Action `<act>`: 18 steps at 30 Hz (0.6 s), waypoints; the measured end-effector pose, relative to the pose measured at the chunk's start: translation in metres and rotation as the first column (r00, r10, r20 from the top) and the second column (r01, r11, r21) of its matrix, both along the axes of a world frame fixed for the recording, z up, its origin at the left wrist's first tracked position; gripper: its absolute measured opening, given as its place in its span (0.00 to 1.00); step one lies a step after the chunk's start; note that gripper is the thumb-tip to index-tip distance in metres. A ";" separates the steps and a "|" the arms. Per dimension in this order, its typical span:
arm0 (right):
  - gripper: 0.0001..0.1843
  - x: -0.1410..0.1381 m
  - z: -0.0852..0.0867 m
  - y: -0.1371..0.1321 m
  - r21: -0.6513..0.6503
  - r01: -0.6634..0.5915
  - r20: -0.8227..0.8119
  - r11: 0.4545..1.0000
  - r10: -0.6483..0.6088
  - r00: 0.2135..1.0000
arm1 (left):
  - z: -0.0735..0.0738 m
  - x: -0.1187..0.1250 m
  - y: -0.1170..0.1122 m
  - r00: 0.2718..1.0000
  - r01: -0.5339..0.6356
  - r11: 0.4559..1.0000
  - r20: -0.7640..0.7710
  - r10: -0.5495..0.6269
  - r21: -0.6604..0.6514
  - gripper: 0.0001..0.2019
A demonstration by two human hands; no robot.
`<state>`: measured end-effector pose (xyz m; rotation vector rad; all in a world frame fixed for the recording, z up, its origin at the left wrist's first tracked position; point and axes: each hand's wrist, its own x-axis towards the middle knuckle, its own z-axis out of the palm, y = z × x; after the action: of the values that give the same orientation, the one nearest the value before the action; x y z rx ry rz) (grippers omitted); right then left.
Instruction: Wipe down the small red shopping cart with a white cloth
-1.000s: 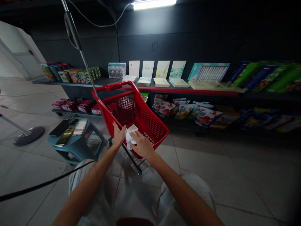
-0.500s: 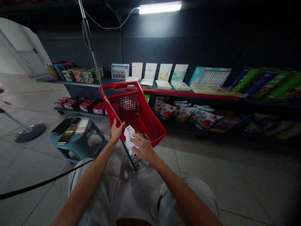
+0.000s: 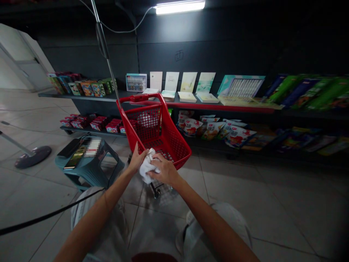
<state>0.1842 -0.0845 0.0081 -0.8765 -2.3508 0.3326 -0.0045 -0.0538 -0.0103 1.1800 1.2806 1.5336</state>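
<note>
Our 2 hands meet on a white cloth [image 3: 147,168] at the near corner of a red cart [image 3: 160,134], in a shop aisle under 1 strip lamp [image 3: 180,6]. The cloth sits bunched between our hands, against the outside of the cart's mesh wall. Our right hand [image 3: 165,171] lies over the cloth, its fingers closed down on it. Our left hand [image 3: 137,159] stands upright just beside the cloth, its fingers curled at the cart's edge; we cannot tell whether they grasp the rim, the cloth or both.

The cart stands on a thin dark frame with small wheels [image 3: 156,194] on a tiled floor [image 3: 272,203]. Behind it, a long dark shelf [image 3: 218,108] with a red edge carries upright cards [image 3: 188,82], a boxed paint set [image 3: 136,82] and bright green packs [image 3: 308,92]. Snack bags [image 3: 215,130] sit on a lower level behind the cart.

Left of the cart, a teal stool [image 3: 89,174] holds a black phone [image 3: 70,148], a lit phone [image 3: 75,157] and a pixelated white patch [image 3: 93,147]. Further left lies a round fan base [image 3: 32,157]. A metal pole [image 3: 105,47] rises behind the cart's left side, and a black cable [image 3: 51,214] crosses the floor on that side. Nearer us than the cart, our pale trousers [image 3: 215,233] fill the frame's foot.
</note>
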 end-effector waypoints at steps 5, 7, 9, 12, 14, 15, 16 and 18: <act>0.13 -0.005 -0.004 -0.001 0.003 0.051 0.013 0.999 -0.051 0.999 | 0.000 0.001 0.001 0.995 0.008 0.998 0.102 -0.001 -0.066 0.47; 0.13 -0.005 -0.002 -0.002 -0.006 0.038 0.019 0.999 -0.038 0.999 | -0.001 0.001 0.002 0.994 -0.006 0.997 0.112 0.015 -0.079 0.46; 0.14 -0.005 0.000 -0.002 -0.014 0.021 0.019 1.000 -0.021 1.000 | -0.001 0.000 0.003 0.993 -0.025 0.996 0.110 0.035 -0.085 0.45; 0.14 -0.004 0.001 -0.002 -0.025 -0.011 0.026 1.000 0.012 1.000 | 0.001 -0.002 0.004 0.993 -0.080 0.991 0.078 0.088 -0.104 0.43; 0.14 -0.004 0.000 -0.002 -0.034 -0.031 0.029 0.999 0.032 0.999 | 0.004 -0.003 0.004 0.990 -0.131 0.984 0.038 0.136 -0.117 0.43; 0.14 -0.004 -0.001 -0.002 -0.038 -0.039 0.030 0.999 0.040 0.999 | 0.005 -0.003 0.004 0.988 -0.150 0.981 0.021 0.154 -0.120 0.42; 0.14 -0.005 -0.002 -0.002 -0.040 -0.045 0.028 0.998 0.046 0.999 | 0.007 -0.003 0.004 0.986 -0.161 0.980 0.013 0.164 -0.121 0.42; 0.14 -0.006 -0.004 -0.001 -0.043 -0.056 0.023 0.998 0.057 0.998 | 0.010 -0.004 0.003 0.986 -0.164 0.979 0.020 0.168 -0.125 0.41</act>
<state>0.1787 -0.0860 0.0040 -0.8396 -2.4025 0.3975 -0.0086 -0.0505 -0.0001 0.9889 1.4621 1.5606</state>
